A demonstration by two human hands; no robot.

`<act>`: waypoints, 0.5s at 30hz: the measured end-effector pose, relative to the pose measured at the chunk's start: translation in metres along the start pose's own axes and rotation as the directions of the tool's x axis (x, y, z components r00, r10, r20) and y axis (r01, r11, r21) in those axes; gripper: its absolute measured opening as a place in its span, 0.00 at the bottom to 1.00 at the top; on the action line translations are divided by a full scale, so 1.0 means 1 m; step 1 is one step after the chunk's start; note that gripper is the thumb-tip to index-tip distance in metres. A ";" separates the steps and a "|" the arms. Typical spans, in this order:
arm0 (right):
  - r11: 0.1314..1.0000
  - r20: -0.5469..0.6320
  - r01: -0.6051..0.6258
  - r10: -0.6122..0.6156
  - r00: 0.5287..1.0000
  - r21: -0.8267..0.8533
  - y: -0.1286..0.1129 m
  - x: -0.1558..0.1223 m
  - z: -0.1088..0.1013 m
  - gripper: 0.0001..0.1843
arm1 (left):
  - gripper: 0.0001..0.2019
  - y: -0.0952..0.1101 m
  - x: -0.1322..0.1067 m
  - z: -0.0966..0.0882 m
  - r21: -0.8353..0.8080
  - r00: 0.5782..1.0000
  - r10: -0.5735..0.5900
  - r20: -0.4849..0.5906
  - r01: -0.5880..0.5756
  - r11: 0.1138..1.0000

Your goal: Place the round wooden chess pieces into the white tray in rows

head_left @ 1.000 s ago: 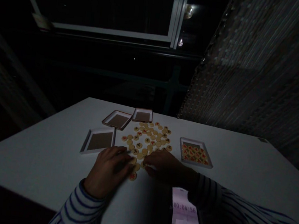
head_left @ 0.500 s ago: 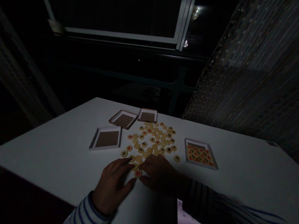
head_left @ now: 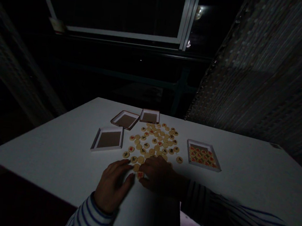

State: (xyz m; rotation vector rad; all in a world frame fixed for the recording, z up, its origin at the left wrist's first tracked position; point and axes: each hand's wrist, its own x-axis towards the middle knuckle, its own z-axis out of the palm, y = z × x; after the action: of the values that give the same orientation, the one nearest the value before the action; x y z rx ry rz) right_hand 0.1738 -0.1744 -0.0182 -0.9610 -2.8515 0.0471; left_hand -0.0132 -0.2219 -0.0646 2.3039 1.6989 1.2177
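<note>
Many round wooden Chinese chess pieces (head_left: 146, 145) lie spread over the middle of the white table, some showing red or black characters and others blank. My right hand (head_left: 158, 173) reaches in from the right, with thumb and fingertips closed at the edge of a red-marked chess piece (head_left: 140, 175). To its left, my left hand (head_left: 112, 184) hovers low with fingers spread and nothing in it. Its fingertips are close to a blank piece (head_left: 136, 168) and a black-marked piece (head_left: 134, 159). My right hand hides some of the pieces beneath it.
An open box (head_left: 202, 165) at the right holds rows of red-marked pieces. Three shallow trays stand left of and behind the pile: a white-rimmed one (head_left: 93, 143), a brown-rimmed one (head_left: 116, 116) and another (head_left: 150, 110). A lit screen (head_left: 193, 225) glows at the near edge.
My left thumb has drawn back slightly from the red-marked piece. My right hand has shifted a little to the left, its fingers closer around that piece.
</note>
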 end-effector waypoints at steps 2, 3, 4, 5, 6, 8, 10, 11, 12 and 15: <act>1.000 -0.004 0.004 -0.004 1.000 0.000 0.000 0.000 0.000 0.13 | 0.11 -0.001 0.000 0.001 0.001 1.000 0.001 0.004 -0.001 1.000; 1.000 -0.003 0.007 -0.007 1.000 0.001 0.000 0.000 0.000 0.13 | 0.11 -0.001 0.000 0.001 0.001 1.000 -0.001 0.004 0.001 1.000; 1.000 -0.002 0.009 -0.009 1.000 0.004 -0.001 0.000 -0.001 0.13 | 0.11 -0.001 0.000 0.001 0.000 1.000 -0.001 0.004 0.001 1.000; 1.000 -0.004 0.006 -0.006 1.000 0.006 -0.001 0.000 -0.001 0.13 | 0.11 -0.001 0.000 0.001 -0.002 1.000 -0.003 0.004 0.003 1.000; 1.000 -0.007 0.002 -0.002 1.000 0.008 -0.001 0.000 -0.002 0.13 | 0.11 -0.001 0.000 0.001 -0.003 1.000 -0.003 0.005 0.003 1.000; 1.000 -0.010 -0.005 0.005 1.000 0.009 -0.001 -0.001 -0.003 0.14 | 0.12 -0.001 0.000 0.001 -0.001 1.000 -0.003 0.013 0.003 1.000; 1.000 -0.001 -0.004 0.004 1.000 0.011 -0.001 -0.001 -0.003 0.14 | 0.11 -0.001 -0.001 0.000 0.003 1.000 -0.002 0.022 0.002 1.000; 1.000 0.002 -0.002 0.002 1.000 0.011 -0.001 -0.002 -0.003 0.14 | 0.11 -0.001 0.000 -0.001 0.005 1.000 -0.004 0.024 0.003 1.000; 1.000 0.001 0.002 -0.002 1.000 0.010 -0.001 -0.002 -0.002 0.14 | 0.11 -0.001 0.000 -0.001 0.006 1.000 -0.005 0.025 0.005 1.000; 1.000 -0.010 0.009 -0.009 1.000 0.007 0.000 -0.002 -0.002 0.13 | 0.11 -0.002 0.000 -0.001 0.004 1.000 0.001 0.014 -0.001 1.000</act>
State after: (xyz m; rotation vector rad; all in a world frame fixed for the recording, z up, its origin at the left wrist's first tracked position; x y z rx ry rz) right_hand 0.1761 -0.1757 -0.0169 -0.9444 -2.8447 0.0514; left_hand -0.0149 -0.2213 -0.0645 2.3099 1.6981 1.1957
